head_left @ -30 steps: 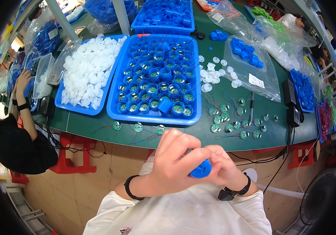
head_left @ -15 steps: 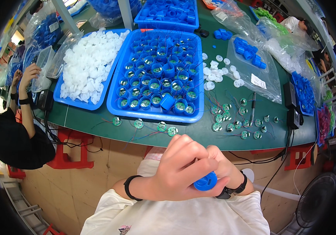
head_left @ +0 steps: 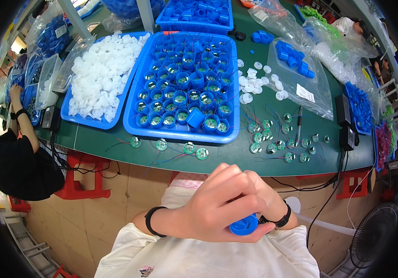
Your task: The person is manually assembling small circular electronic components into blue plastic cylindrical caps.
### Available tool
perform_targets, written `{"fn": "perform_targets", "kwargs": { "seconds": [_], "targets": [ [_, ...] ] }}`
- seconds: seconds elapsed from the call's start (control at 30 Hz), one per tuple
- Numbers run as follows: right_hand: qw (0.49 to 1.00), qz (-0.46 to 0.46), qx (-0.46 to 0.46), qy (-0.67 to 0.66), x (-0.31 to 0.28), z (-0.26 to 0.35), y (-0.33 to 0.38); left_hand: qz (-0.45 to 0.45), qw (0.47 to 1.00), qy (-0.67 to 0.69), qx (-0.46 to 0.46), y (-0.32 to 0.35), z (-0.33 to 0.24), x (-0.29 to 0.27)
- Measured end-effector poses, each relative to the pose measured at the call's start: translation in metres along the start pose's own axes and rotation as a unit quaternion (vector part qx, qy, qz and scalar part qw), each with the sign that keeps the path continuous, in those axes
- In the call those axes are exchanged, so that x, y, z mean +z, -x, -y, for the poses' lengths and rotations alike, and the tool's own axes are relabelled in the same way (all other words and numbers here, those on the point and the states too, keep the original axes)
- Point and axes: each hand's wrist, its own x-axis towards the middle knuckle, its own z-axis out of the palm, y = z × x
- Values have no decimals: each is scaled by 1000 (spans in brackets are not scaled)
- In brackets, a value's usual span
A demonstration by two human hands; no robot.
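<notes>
Just in front of my white shirt, beyond the table's near edge, my left hand is closed round a small blue plastic cup. The cup's flat end, with a slot in it, faces up between thumb and fingers. My right hand is pressed close behind the left one; its fingers are hidden, so whether it grips the cup too does not show. Nearest on the green table are several round green circuit boards with thin red and blue wires.
A blue tray holds many blue cups with circuit boards inside. Left of it is a tray of white plastic discs. More circuit boards and a pen lie right. A co-worker's arm is at far left; a fan stands lower right.
Both hands, with the blue cup, have shifted slightly toward my body. The co-worker's hands at the left have lowered toward a bin. The table appears slightly shifted in the view.
</notes>
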Motion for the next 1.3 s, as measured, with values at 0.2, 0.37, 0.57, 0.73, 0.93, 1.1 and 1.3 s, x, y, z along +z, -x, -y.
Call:
{"fn": "perform_targets", "kwargs": {
  "seconds": [0.2,0.37,0.57,0.73,0.93,1.1,1.3],
  "targets": [
    [997,-51,46,-43,5,3,8,11,1000,-2,-5,-2,1,-2],
    [998,-34,24,-55,2,2,10,5,999,-36,-21,1,1,-2],
    [998,12,-41,-53,1,-1,7,-24,994,-103,-17,3,0,2],
    [994,22,8,-106,-5,-3,14,-21,991,-135,-4,1,1,2],
    [976,43,-57,-204,11,-4,13,-36,981,-188,8,2,4,4],
    [973,-11,30,-229,10,-9,22,-40,977,-202,45,9,12,6],
    [973,31,42,-224,4,-18,28,-57,986,-153,40,16,15,10]
  ]
}}
